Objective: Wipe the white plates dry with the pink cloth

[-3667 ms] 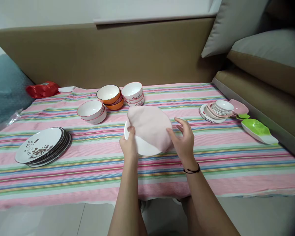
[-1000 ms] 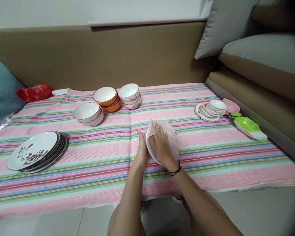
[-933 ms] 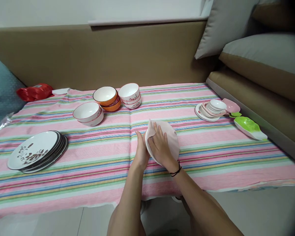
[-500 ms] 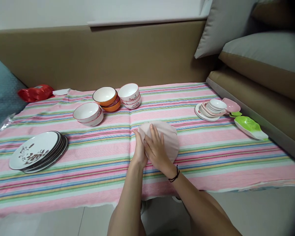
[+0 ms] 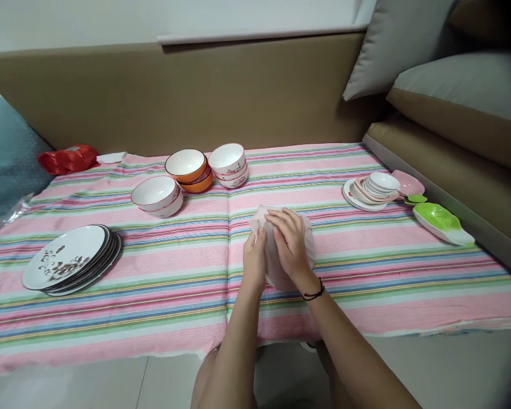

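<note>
In front of me, both hands are on a pale pinkish-white round thing (image 5: 273,271) with a soft, creased covering like thin cloth or paper. It looks tilted upright above the striped cloth; what lies inside cannot be seen. My left hand (image 5: 254,261) grips its left edge, thumb up on the near face and the other fingers mostly behind. My right hand (image 5: 292,247) lies over the upper part, fingers bent together and pressing the creased material towards the left. A black cord bracelet (image 5: 314,292) circles my right wrist.
A striped cloth (image 5: 187,238) covers the surface. Left lies a stack of flower-patterned plates (image 5: 68,255); behind are white bowls (image 5: 155,193), orange bowls (image 5: 186,165) and more white bowls (image 5: 227,159). Right are small dishes (image 5: 381,183), a pink dish (image 5: 409,183) and a green leaf-shaped dish (image 5: 440,218).
My right hand has slid up and its spread fingers have bent over the covering. My left hand has gone from lying flat along the edge to gripping it. The round thing tilts more.
</note>
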Action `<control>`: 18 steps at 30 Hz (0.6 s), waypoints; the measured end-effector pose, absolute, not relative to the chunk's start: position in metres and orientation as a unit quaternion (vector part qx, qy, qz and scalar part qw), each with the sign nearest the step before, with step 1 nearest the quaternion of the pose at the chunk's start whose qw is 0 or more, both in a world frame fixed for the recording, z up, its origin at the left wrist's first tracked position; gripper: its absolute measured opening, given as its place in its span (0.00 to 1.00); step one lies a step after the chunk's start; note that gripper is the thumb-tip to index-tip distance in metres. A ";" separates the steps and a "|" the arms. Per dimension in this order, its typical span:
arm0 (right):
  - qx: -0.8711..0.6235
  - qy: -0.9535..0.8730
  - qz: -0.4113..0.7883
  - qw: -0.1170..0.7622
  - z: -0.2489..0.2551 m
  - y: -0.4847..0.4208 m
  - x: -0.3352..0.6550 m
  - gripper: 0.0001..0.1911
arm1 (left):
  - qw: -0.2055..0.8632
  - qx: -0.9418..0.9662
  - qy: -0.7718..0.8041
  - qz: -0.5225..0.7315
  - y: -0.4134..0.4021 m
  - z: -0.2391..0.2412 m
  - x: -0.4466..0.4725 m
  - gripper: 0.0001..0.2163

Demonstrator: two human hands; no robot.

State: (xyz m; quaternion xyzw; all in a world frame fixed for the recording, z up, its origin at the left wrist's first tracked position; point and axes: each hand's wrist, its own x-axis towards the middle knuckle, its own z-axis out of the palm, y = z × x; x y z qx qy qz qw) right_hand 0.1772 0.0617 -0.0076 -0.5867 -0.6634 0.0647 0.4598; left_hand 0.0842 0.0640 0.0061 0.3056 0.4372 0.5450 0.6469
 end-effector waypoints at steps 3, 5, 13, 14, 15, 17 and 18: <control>-0.590 -0.673 0.043 0.444 -0.007 0.062 0.183 0.19 | 0.655 0.300 0.436 0.539 0.065 0.006 0.077 0.20; -0.600 -0.681 0.024 0.418 -0.003 0.060 0.184 0.19 | 0.695 0.292 0.420 0.505 0.065 0.006 0.072 0.25; -0.629 -0.642 -0.014 0.438 0.007 0.060 0.191 0.19 | 0.762 0.286 0.367 0.450 0.062 0.018 0.048 0.22; -0.637 -0.620 0.010 0.458 0.006 0.060 0.194 0.17 | 0.753 0.300 0.373 0.451 0.062 0.019 0.045 0.21; -0.645 -0.595 0.041 0.477 0.005 0.061 0.197 0.15 | 0.745 0.309 0.379 0.454 0.063 0.020 0.042 0.21; -0.660 -0.542 0.102 0.510 0.003 0.061 0.203 0.16 | 0.733 0.296 0.390 0.472 0.065 0.020 0.038 0.22; -0.665 -0.518 0.126 0.523 0.002 0.061 0.205 0.19 | 0.730 0.276 0.392 0.488 0.067 0.020 0.037 0.22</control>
